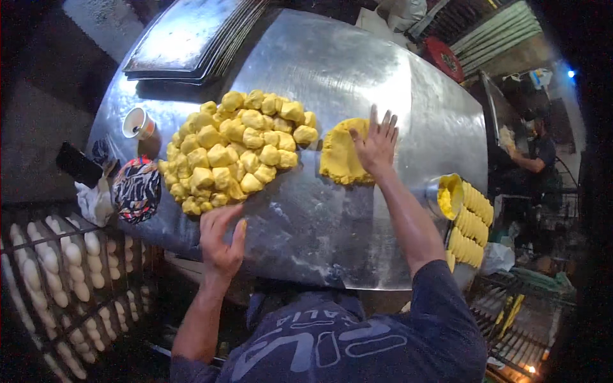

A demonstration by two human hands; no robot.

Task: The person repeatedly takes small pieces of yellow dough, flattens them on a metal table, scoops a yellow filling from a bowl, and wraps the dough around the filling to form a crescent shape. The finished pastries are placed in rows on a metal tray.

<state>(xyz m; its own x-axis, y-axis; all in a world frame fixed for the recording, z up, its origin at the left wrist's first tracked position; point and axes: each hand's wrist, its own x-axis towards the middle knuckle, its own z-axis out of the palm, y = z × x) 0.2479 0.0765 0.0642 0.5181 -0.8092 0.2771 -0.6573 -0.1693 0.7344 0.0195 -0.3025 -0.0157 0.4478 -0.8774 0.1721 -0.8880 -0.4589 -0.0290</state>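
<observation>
My right hand (380, 143) lies flat, fingers spread, over the right part of a flattened round of yellow dough (342, 153). Part of the round is hidden under the palm. Close to the near edge of a heap of yellow dough lumps (239, 143) is my left hand (222, 239), its thumb and fingers apart and nothing between them. Some yellow residue shows on the left thumb. Whether the left fingertips touch the nearest lumps, I cannot tell. Both the heap and the round rest on a metal worktable (306, 230).
Stacked metal trays (184, 40) occupy the far left. A cup (138, 123) and a patterned bundle (137, 189) stand left of the heap. At right, a metal container of yellow material (448, 196) adjoins rows of shaped yellow dough (471, 225). Racks hold pale dough pieces (72, 253). Another person (539, 148) is at far right.
</observation>
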